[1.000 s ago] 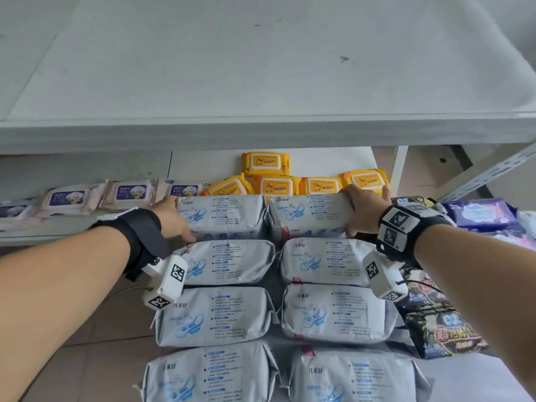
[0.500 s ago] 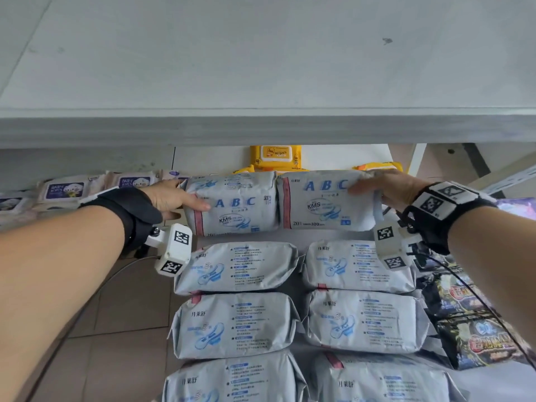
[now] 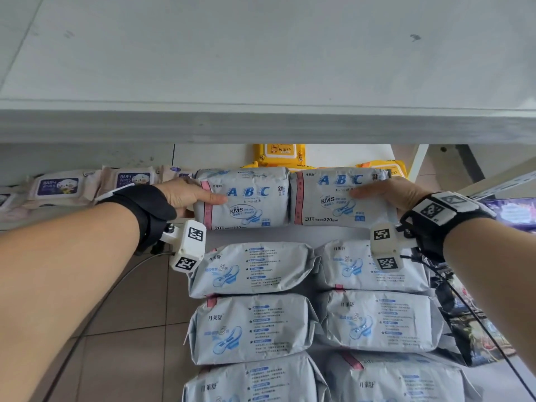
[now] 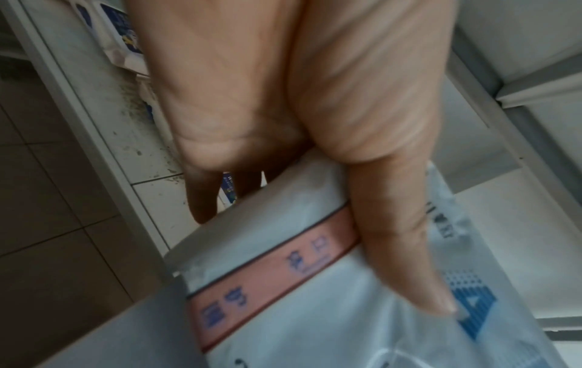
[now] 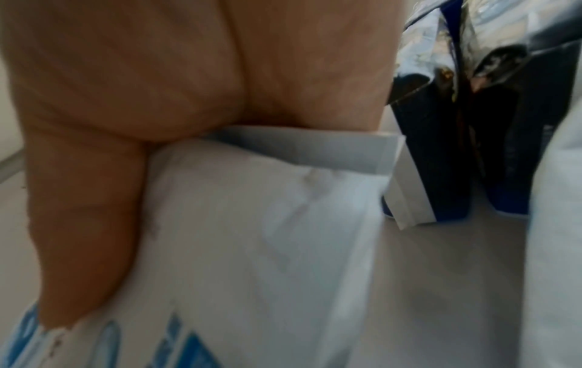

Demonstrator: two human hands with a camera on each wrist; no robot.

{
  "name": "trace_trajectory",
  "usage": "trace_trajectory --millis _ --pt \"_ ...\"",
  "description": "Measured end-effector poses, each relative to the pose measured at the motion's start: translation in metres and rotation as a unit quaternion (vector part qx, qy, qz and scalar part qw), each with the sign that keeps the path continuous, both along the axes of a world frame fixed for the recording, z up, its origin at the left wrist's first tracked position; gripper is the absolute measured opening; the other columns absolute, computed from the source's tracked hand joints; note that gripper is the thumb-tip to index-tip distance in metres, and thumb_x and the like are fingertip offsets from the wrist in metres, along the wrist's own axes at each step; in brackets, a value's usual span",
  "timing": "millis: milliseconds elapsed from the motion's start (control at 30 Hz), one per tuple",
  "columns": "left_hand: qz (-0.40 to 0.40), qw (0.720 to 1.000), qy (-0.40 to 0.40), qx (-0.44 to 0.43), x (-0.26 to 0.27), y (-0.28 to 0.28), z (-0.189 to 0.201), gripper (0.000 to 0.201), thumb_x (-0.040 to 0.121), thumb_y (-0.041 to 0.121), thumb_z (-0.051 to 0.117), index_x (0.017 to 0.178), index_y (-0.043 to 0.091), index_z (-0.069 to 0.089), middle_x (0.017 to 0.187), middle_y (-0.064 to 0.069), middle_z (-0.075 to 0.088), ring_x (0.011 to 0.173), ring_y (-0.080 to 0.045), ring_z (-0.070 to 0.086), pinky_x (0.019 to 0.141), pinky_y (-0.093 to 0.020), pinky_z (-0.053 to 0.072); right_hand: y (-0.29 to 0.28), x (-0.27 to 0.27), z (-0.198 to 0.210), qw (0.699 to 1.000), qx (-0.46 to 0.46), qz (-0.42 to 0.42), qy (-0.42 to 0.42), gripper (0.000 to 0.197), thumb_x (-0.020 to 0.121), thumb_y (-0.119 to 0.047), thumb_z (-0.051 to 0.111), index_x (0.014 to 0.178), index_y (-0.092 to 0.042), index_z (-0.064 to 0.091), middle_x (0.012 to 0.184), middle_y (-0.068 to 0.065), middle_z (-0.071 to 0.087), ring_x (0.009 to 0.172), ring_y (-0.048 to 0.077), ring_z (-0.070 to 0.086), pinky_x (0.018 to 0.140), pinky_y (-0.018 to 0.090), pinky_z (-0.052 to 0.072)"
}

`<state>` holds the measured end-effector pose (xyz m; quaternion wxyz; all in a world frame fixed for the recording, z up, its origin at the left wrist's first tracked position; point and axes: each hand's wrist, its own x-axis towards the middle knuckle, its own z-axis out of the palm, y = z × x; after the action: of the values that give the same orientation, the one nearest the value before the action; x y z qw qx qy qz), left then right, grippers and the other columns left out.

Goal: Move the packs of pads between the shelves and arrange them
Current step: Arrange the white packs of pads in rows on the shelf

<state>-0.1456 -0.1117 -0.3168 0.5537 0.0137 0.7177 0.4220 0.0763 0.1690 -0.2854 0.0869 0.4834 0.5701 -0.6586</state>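
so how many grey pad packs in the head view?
8: one in the left hand, one in the right hand, six lying flat below in two columns, the bottom pair cropped. More may sit out of frame.

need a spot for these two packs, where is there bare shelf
Bare: the upper shelf above, and a thin strip between the lifted ABC packs and the flat grey packs. Crowded: grey packs in two columns, yellow wipes behind, dark packs on the right.

A shop, or perhaps its stockroom.
Grey metal shelves (image 3: 261,126) carry rows of identical pad packs (image 3: 252,268), baby wipes (image 3: 58,187) and yellow wipes (image 3: 280,153) above a tiled floor (image 3: 130,329).
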Motion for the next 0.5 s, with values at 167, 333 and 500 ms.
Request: trace_trajectory --millis 167,333,500 --pt "0.027 0.999 0.013 0.040 -0.008 -0.007 0.020 0.030 0.070 0.007 0.070 0.099 0.006 0.066 0.106 -0.017 0.068 0.099 -0.032 0.064 0.099 -0.047 0.046 -0.009 -0.007 0.020 0.998 -0.019 -0.044 0.035 0.046 0.067 -0.004 0.072 0.112 -0.007 0.062 0.101 0.016 0.072 0.077 0.030 0.073 0.055 0.040 0.057" --pt "0.068 0.997 0.016 0.041 -0.016 -0.023 0.040 0.035 0.077 0.017 0.070 0.110 0.005 0.063 0.119 -0.022 0.062 0.107 -0.034 0.058 0.105 -0.051 0.041 -0.037 -0.010 0.050 0.994 -0.041 -0.070 0.080 0.035 0.074 -0.015 0.067 0.107 -0.006 0.059 0.098 0.014 0.071 0.072 0.027 0.071 0.058 0.039 0.060" --pt "0.125 0.991 -0.002 0.057 -0.018 -0.047 0.055 0.038 0.081 0.023 0.070 0.114 0.009 0.060 0.116 -0.020 0.063 0.094 -0.033 0.061 0.093 -0.048 0.048 -0.081 -0.006 0.069 0.986 -0.076 -0.086 0.117 0.028 0.073 -0.019 0.062 0.098 -0.007 0.061 0.083 0.012 0.073 0.063 0.025 0.071 0.052 0.037 0.058"
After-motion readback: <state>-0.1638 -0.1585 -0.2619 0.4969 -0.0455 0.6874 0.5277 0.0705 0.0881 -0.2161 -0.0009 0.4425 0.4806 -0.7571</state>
